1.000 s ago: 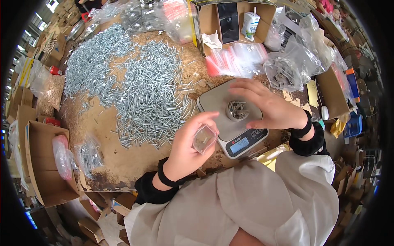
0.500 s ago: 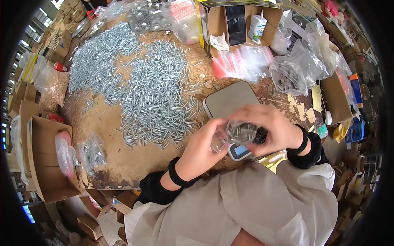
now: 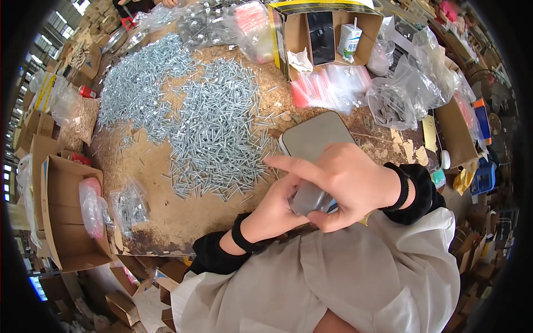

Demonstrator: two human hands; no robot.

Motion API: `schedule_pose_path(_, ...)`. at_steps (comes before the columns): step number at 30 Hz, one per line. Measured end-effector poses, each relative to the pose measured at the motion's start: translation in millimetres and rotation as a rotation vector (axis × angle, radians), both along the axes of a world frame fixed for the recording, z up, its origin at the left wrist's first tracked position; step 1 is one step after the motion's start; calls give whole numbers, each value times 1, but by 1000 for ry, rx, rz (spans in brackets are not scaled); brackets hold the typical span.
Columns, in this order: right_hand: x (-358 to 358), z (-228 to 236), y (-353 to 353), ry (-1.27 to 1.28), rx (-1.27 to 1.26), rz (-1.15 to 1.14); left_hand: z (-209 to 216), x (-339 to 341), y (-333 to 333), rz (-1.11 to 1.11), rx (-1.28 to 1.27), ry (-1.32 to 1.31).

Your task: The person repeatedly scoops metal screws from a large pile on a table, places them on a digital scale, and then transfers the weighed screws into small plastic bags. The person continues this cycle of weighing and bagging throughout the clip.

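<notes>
My left hand (image 3: 277, 205) is closed round a small translucent plastic bag (image 3: 311, 200); its contents cannot be made out. Over it reaches my right hand (image 3: 344, 180), index finger stretched left to the edge of the near pile of silvery screws (image 3: 214, 127). The right thumb is apart from that finger, by the bag's lower end. Beneath and beyond my hands is a digital scale (image 3: 316, 133) with a bare metal plate; its display is mostly covered. A second screw heap (image 3: 139, 89) spreads to the far left.
Red-and-clear plastic bags (image 3: 333, 86) lie beyond the scale. Behind them a cardboard box (image 3: 361, 44) holds a dark phone-like slab (image 3: 322, 36) and a drink carton (image 3: 348, 41). Filled clear bags (image 3: 394, 100) sit at right. An open carton (image 3: 72, 222) and a bag of screws (image 3: 129, 206) are at left.
Both hands were holding up clear plastic, with its round opening showing. My right hand has turned over and extended its index finger toward the screws; the left has lowered slightly with the bag.
</notes>
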State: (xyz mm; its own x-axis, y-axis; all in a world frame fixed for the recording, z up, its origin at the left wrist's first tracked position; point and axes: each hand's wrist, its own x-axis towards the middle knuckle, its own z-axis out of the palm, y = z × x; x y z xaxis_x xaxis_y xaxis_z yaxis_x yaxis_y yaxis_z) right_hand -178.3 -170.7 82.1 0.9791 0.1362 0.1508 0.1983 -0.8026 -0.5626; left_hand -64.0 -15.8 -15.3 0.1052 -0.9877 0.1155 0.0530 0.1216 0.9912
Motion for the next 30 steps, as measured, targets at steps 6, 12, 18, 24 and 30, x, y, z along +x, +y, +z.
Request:
schedule_pose_path(6,-21,-17,-28,-52,366,-77,-3,-2,2,-41,-43,159)
schedule_pose_path(12,-41,-47,-44,-50,-272,-376,9,4,3,31,-149,277)
schedule_pose_path(18,-46,-38,-11,-148,-307,-369,25,2,3,-13,-365,254)
schedule_pose_path(24,-50,-54,13,-299,312,-86,48,-6,10,-128,-426,-468)
schedule_pose_path(30,-57,-39,15,-531,204,13,56,-10,17,102,-425,-373)
